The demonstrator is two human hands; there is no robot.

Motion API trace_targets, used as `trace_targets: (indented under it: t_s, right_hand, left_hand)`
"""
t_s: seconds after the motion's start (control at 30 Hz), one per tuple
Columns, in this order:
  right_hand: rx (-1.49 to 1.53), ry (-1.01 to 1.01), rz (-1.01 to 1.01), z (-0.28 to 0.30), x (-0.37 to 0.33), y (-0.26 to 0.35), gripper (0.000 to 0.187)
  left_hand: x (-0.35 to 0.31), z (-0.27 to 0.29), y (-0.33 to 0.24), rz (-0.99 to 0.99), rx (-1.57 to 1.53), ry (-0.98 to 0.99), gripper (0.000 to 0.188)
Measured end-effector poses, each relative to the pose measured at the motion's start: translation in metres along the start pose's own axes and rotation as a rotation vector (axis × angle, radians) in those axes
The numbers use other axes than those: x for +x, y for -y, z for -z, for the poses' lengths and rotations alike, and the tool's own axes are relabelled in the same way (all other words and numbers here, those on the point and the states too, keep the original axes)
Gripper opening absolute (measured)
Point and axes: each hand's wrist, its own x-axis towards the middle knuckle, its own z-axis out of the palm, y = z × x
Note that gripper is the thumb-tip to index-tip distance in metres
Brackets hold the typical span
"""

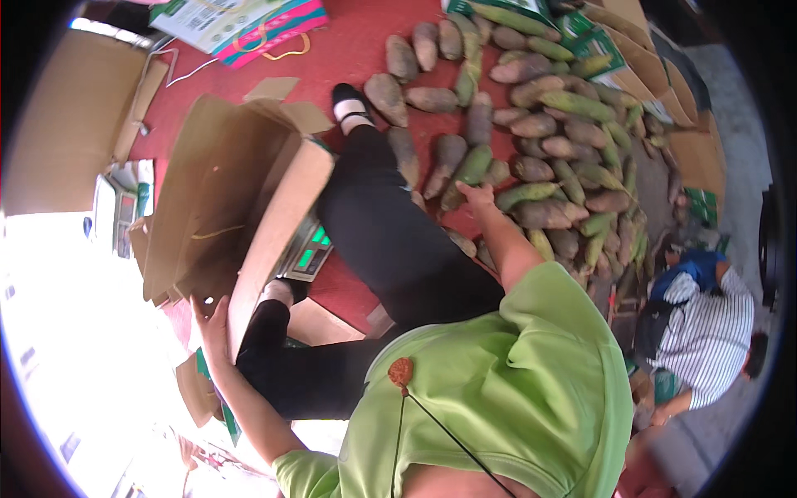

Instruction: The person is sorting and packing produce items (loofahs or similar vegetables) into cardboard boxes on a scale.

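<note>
A large open cardboard box [282,224] stands tilted at my left, over a weighing scale [309,253] with a lit green display. My left hand [213,328] grips the box's near edge, thumb and fingers on either side of the cardboard. Out to the right, my right hand [477,196] is closed on the near end of a green radish [475,166]. Several brownish-purple and green radishes lie around that hand, one purplish radish [446,162] just to its left. A dense pile of radishes [573,149] spreads to the right on the red floor covering.
My legs stretch between the box and the radishes. Colourful gift bags [249,29] lie at the far left. Another scale [116,216] stands left of the box. Open cardboard cartons [647,66] stand at the far right. A person in a striped shirt [706,332] bends down at the right.
</note>
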Motion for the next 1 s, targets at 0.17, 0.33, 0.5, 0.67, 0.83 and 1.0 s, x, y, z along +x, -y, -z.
trace_targets:
  t_s: [0.17,0.33,0.5,0.67,0.83,1.0]
  right_hand:
    - [0.222,-0.171,0.022,-0.014,0.034,-0.009,0.082]
    - [0.229,0.015,-0.127,-0.026,-0.001,0.010,0.060]
    - [0.310,0.227,-0.009,0.018,0.015,0.005,0.046]
    - [0.120,0.349,0.431,0.039,-0.043,0.083,0.046]
    - [-0.154,0.457,0.997,0.046,-0.168,0.205,0.060]
    - [-0.403,0.450,1.472,0.026,-0.291,0.280,0.063]
  left_hand:
    - [0.011,-0.004,0.017,-0.055,-0.152,0.023,0.086]
    - [-0.007,0.005,0.009,-0.046,-0.122,-0.092,0.086]
    - [0.013,0.000,0.032,-0.121,-0.002,-0.111,0.093]
    - [0.002,0.002,0.014,-0.110,0.135,-0.149,0.098]
    - [-0.001,0.003,0.010,-0.082,0.127,-0.133,0.100]
    - [0.004,0.001,0.015,-0.096,0.144,-0.137,0.102]
